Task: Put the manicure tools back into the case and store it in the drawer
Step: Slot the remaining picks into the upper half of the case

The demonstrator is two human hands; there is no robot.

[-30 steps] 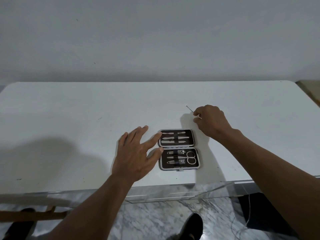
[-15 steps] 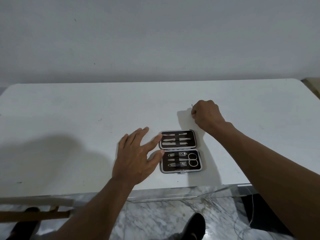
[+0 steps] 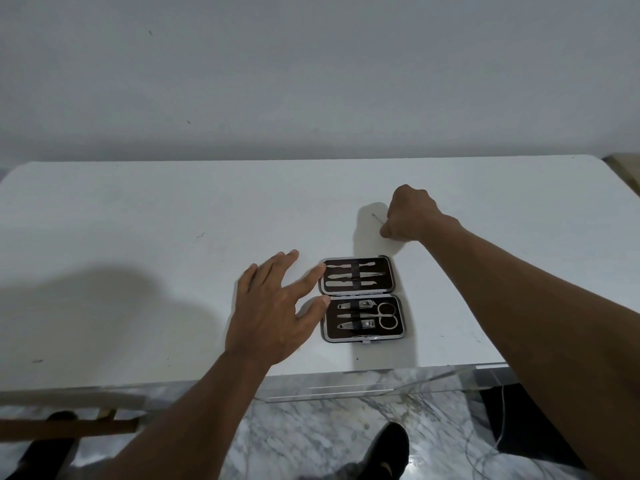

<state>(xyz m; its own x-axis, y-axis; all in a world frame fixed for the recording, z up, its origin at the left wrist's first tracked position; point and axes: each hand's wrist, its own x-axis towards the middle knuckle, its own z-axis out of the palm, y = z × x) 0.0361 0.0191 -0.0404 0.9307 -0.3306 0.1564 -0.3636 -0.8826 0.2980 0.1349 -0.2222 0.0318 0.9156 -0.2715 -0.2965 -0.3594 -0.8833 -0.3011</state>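
An open manicure case (image 3: 396,296) with a dark lining lies flat on the white table (image 3: 138,237), near its front edge. Its far half holds three slim metal tools; its near half holds two clippers and small scissors (image 3: 387,315). My left hand (image 3: 277,306) hovers with spread fingers just left of the case, fingertips at its left rim. My right hand (image 3: 410,214) is behind the case, closed around a thin metal pick (image 3: 377,218) whose tip sticks out to the left.
A clear acrylic drawer unit (image 3: 381,382) sits under the table's front edge. The floor below is marble; a dark shoe (image 3: 388,452) and a wooden bar (image 3: 69,426) show there. A plain wall stands behind the table.
My right hand has closed on the thin pick and turned, so the pick's tip now points left. My left hand has stayed beside the case.
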